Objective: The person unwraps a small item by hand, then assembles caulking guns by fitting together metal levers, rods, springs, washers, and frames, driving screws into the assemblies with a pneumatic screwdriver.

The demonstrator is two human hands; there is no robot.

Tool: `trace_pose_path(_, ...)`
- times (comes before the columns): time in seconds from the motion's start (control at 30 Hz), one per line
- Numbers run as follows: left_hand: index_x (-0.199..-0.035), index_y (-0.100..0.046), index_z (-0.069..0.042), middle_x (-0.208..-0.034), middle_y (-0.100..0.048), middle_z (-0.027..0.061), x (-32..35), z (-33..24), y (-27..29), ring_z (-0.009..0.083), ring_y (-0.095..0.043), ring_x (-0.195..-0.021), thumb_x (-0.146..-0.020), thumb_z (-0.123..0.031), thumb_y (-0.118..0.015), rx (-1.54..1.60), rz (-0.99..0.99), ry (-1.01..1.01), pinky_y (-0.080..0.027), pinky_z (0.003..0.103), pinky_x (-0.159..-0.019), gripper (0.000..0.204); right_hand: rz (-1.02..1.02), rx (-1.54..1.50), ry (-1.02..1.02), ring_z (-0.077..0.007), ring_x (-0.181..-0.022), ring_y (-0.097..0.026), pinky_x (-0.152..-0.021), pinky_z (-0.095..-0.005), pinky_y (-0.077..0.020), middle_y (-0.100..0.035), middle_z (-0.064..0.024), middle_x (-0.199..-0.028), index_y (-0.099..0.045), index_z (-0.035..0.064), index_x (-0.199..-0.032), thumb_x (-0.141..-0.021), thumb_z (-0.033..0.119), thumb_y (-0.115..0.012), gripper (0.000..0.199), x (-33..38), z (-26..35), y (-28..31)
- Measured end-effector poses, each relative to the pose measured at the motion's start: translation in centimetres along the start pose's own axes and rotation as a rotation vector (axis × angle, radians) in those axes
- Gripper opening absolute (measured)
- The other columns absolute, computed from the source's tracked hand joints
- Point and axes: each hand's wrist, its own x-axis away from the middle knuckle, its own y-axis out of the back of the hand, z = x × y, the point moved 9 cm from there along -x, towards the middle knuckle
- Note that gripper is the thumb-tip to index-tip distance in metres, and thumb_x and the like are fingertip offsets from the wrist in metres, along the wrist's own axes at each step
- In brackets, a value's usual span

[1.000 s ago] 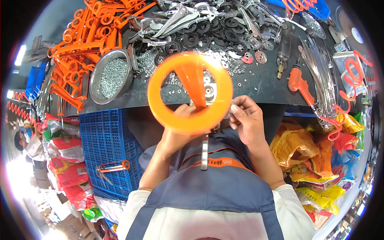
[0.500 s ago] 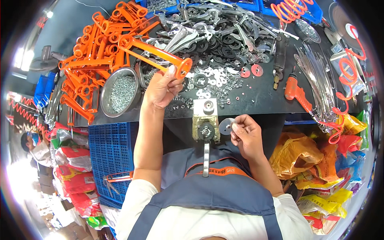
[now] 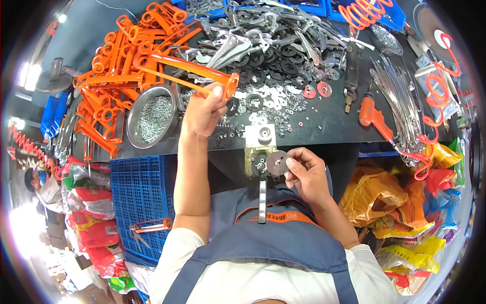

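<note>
My left hand (image 3: pixel 205 114), raised over the table's front edge, pinches an orange two-barred metal frame (image 3: pixel 200 71) with round ends. The frame slants down toward the right. Between the thumb and fingers of my right hand (image 3: pixel 310 176) is a thin grey round disc (image 3: pixel 277 163) with small holes. The disc overlaps the right side of a black round part (image 3: pixel 260 165), which sits at the front of a small metal fixture (image 3: pixel 260 135). From that black part a silver lever (image 3: pixel 262 201) points down toward my apron. Whether the disc touches the black part I cannot tell.
Orange frames (image 3: pixel 116 68) lie heaped at the left, beside a steel bowl (image 3: pixel 132 138) of small screws. Silver levers (image 3: pixel 243 45) and black rings pile up behind the fixture. An orange power screwdriver (image 3: pixel 373 116), metal strips (image 3: pixel 400 101) and a red coiled hose (image 3: pixel 436 81) lie right.
My right hand has brought the disc leftward over the black part and turned its face more toward view. The orange frame in my left hand has shifted slightly left and tilted.
</note>
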Motion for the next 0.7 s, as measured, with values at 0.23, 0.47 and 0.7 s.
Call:
trace_pose_path(0.23, -0.105, -0.066, 0.002, -0.069, -0.041, -0.0074, 5.4, -0.7, -0.7, 0.0035, -0.028, -0.060, -0.064, -0.011, -0.084, -0.762, -0.206, -0.176, -0.025, 0.022, -0.052, 0.047, 0.006, 0.110, -0.126, -0.0078, -0.055, -0.055, -0.046, -0.0223, -0.0459, -0.059, -0.0049, -0.070, -0.058, -0.0034, -0.092, -0.091, 0.010, -0.060, 0.014, -0.2, -1.6, 0.4)
trace_pose_path(0.47, -0.110, -0.061, 0.004, -0.088, -0.054, -0.0005, 12.9, -0.8, -2.8, 0.0062, -0.034, -0.063, -0.060, -0.017, -0.089, -0.974, -0.166, -0.287, -0.033, 0.021, -0.053, 0.061, 0.026, 0.408, -0.181, -0.0036, -0.049, -0.052, -0.040, -0.0185, -0.0421, -0.059, -0.0029, -0.067, -0.057, -0.0018, -0.085, -0.091, 0.013, -0.062, 0.016, -1.1, -2.5, -1.8)
trace_pose_path(0.7, -0.105, -0.061, 0.005, -0.092, -0.056, 0.0024, 14.7, 1.0, -3.0, 0.0069, -0.042, -0.068, -0.059, -0.016, -0.090, -0.972, -0.213, -0.238, -0.038, 0.022, -0.057, 0.058, -0.049, 0.508, -0.096, -0.0021, -0.047, -0.049, -0.039, -0.0182, -0.0383, -0.056, 0.0004, -0.060, -0.058, -0.0007, -0.084, -0.090, 0.013, -0.063, 0.016, -2.2, -1.6, -1.6)
